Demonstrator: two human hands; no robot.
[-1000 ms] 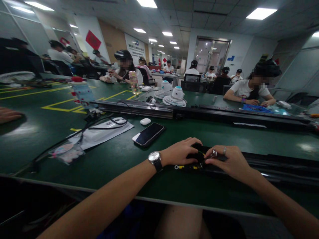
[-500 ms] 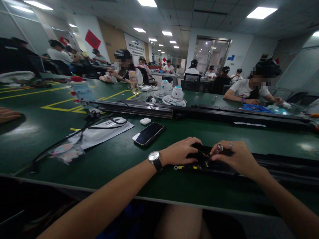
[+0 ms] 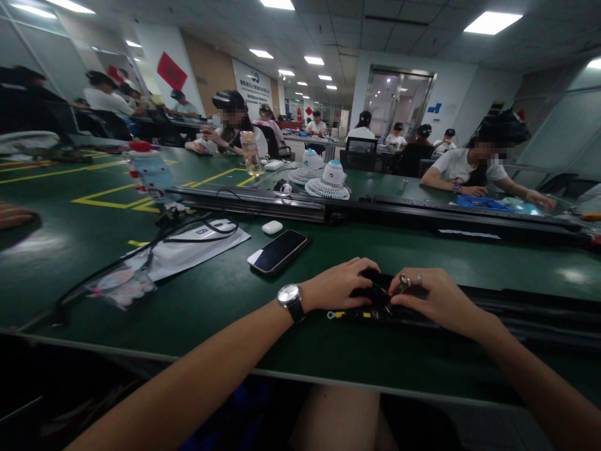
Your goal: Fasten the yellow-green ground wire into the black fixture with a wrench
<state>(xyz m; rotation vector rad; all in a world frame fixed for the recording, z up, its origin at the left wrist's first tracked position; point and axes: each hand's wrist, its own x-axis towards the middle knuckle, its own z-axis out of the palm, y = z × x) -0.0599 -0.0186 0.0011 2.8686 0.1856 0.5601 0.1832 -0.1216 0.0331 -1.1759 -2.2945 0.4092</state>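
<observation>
My left hand point(image 3: 345, 285), with a watch on the wrist, grips the left end of a long black rail point(image 3: 511, 310). Its fingers curl over the dark end piece. A yellow-sleeved wire with a ring terminal point(image 3: 335, 315) sticks out to the left just below that hand. Close beside it, my right hand point(image 3: 422, 291), with a ring on one finger, pinches a small part at the rail's end; that part is too small and dark to name.
Beyond my left hand lie a phone point(image 3: 278, 252) and a white earbud case point(image 3: 272, 227). A paper sheet point(image 3: 188, 254) and black cables are at left. Another long rail point(image 3: 422, 219) crosses behind, near small fans point(image 3: 328, 181). A person's hand point(image 3: 14, 215) rests at the left edge.
My right hand has shifted slightly left, and its fingers have turned. My left hand stays nearly in place. Across the table, the person at right has moved a hand outward and lower.
</observation>
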